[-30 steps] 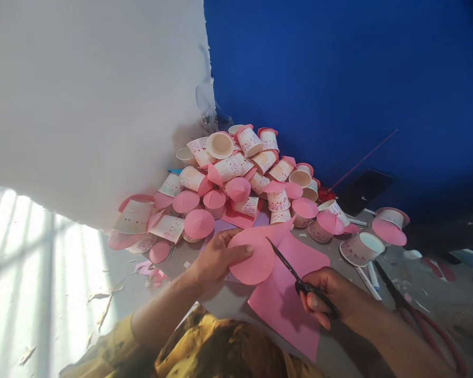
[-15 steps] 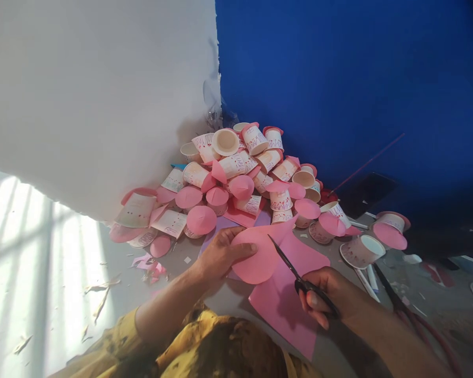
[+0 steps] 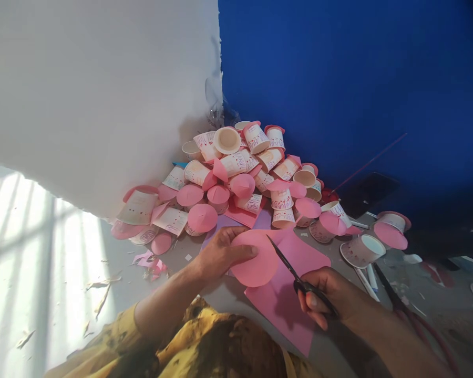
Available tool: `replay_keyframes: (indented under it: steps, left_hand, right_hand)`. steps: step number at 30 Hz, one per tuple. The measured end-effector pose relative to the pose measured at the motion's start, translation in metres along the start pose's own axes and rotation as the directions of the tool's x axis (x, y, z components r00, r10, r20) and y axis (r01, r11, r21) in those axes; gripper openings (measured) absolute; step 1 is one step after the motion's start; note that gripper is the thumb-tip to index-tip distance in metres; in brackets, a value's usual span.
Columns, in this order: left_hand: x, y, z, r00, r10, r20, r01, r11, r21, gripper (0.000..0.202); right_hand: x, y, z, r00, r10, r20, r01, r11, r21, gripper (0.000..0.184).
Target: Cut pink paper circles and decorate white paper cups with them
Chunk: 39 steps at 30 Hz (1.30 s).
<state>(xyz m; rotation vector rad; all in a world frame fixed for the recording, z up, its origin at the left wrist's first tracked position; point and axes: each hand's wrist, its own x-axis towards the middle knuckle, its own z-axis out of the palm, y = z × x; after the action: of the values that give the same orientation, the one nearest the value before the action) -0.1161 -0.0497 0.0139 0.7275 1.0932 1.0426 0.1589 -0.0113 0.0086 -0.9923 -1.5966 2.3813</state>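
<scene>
My left hand [image 3: 224, 253] pinches a rounded piece of pink paper [image 3: 256, 265] between thumb and fingers, with a strip of it trailing toward the upper right. Black-handled scissors [image 3: 286, 261] are gripped in my right hand [image 3: 323, 296], their blades pointing up and left over the paper's right edge. The blades look closed or nearly so. Beneath lies a larger pink sheet [image 3: 295, 320], partly covered by the rounded piece and the scissors. A purple sheet [image 3: 262, 220] shows behind it.
Decorated paper cups [image 3: 281, 198] with pink cone tops are heaped in the corner where the walls meet. Pink scraps [image 3: 152, 262] lie at left. At right are markers [image 3: 370, 278], a second, larger pair of scissors [image 3: 398, 302] and a fallen cup [image 3: 362, 251].
The rounded pink paper has turned slightly in my left hand, and its trailing strip has dropped lower. My right hand and the scissors have barely shifted.
</scene>
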Motion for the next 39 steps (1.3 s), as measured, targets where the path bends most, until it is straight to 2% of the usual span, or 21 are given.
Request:
replay_keyframes:
  steps: [8,18,28,39]
  left_hand:
    - [-0.001,0.003,-0.002,0.997,-0.013,0.073,0.007,0.997,0.077,0.045]
    - [-0.004,0.011,-0.004,0.994,-0.027,0.106,0.010,0.987,0.162,0.052]
    - [0.001,0.013,-0.004,0.988,-0.039,0.148,0.006,0.976,0.219,0.044]
    - [0.000,0.020,-0.004,0.978,-0.107,0.178,0.060,0.967,0.249,0.046]
  right_hand:
    - [-0.001,0.002,-0.003,1.000,-0.001,0.007,0.001,1.000,-0.001,0.055]
    - [-0.003,0.006,-0.002,1.000,0.016,0.012,-0.016,1.000,-0.003,0.056]
    - [0.000,0.007,-0.010,0.998,0.017,0.064,-0.012,0.998,-0.069,0.058]
    - [-0.003,0.003,-0.009,0.999,0.013,0.048,-0.008,0.995,-0.096,0.056]
